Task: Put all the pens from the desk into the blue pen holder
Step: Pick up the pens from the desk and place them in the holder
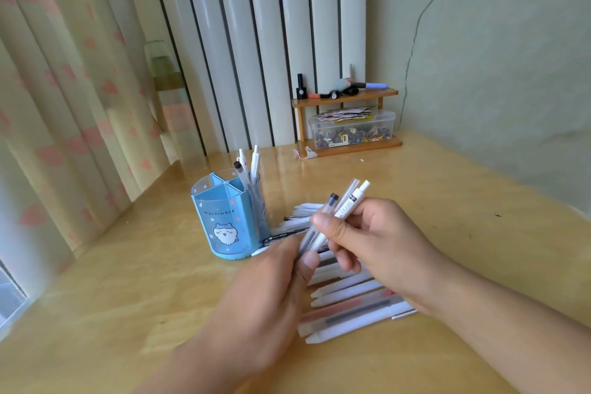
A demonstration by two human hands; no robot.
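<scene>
- Now both hands meet on a pen bundle (332, 217): right hand (380, 240) clamps it, left hand (281, 269) pinches its low end.
- Bundle axis runs 7-to-1 o'clock.
- Holder (228, 217) sits at 10 o'clock from the hands; left hand nearer.

A home study corner, most likely in a bedroom: a glossy honey-coloured wooden worktop (415, 189) fits into the angle of pale green painted walls (495, 41), beside cream curtains printed with pink hearts (64, 89) and a white ribbed column radiator (271, 25). Personal clutter confirms the domestic setting: a small two-tier wooden shelf (345, 96) carrying small bottles over a clear plastic storage box (351, 128), and a blue cartoon-cat pen holder (224, 224).
</scene>
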